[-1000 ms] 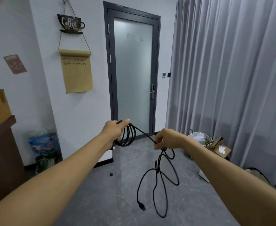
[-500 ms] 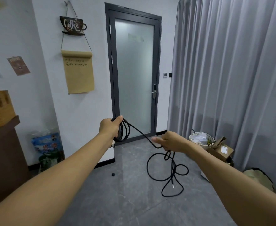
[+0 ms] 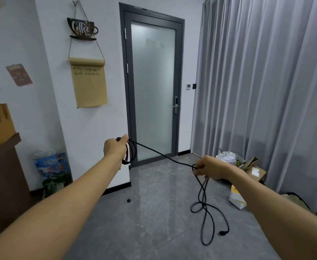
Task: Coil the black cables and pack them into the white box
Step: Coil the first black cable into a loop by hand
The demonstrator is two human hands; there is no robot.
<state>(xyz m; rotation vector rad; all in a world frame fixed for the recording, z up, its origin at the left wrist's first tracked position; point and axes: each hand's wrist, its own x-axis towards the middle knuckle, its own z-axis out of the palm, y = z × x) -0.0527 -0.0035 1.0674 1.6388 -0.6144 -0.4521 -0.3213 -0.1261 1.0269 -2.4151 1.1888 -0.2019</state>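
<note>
While the coil (image 3: 130, 153) of black cable (image 3: 161, 155) is held in the left hand (image 3: 115, 148), with thumb and fingers clamped round the gathered loops, a taut stretch is drawn down to the right hand (image 3: 209, 168), whose fingers are pinched on it. Below the right hand, the loose tail (image 3: 207, 220) hangs in tangled loops, with its plug (image 3: 221, 233) near the floor (image 3: 154, 212). Each new loop is best matched to the coil's size, and twists are best let out through the right grip. No white box can be surely identified.
</note>
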